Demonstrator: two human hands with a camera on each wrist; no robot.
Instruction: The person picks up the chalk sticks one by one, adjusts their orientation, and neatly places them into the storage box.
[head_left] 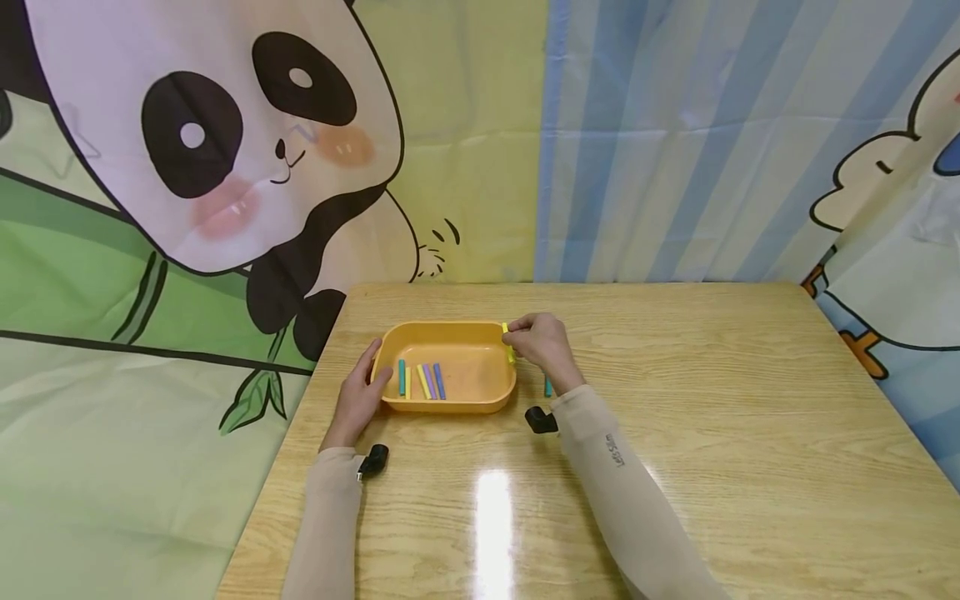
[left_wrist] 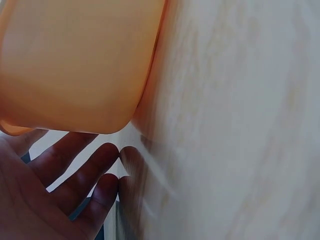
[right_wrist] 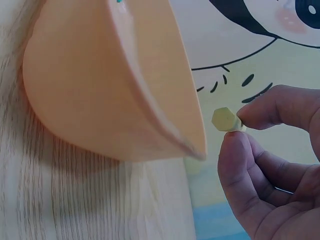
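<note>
My right hand (head_left: 542, 340) pinches a yellow six-sided, chalk-like stick (right_wrist: 223, 120) between thumb and fingertips, close by the right end of an orange plastic tub (head_left: 450, 407). In the head view the stick stands nearly upright over the tub's rim. My left hand (head_left: 356, 405) holds the tub's left end, thumb over the rim and fingers along the outside wall. Inside the tub, towards its left, lie several sticks: a teal one (head_left: 402, 377), yellow ones, a purple one (head_left: 430, 381) and a blue one (head_left: 439, 381).
Another teal stick (head_left: 547, 387) lies on the wooden table (head_left: 720, 417) beside my right wrist, partly hidden by it. Behind the table's far edge hang cartoon-printed curtains (head_left: 465, 167). Black wrist cameras (head_left: 540, 420) jut from both sleeves.
</note>
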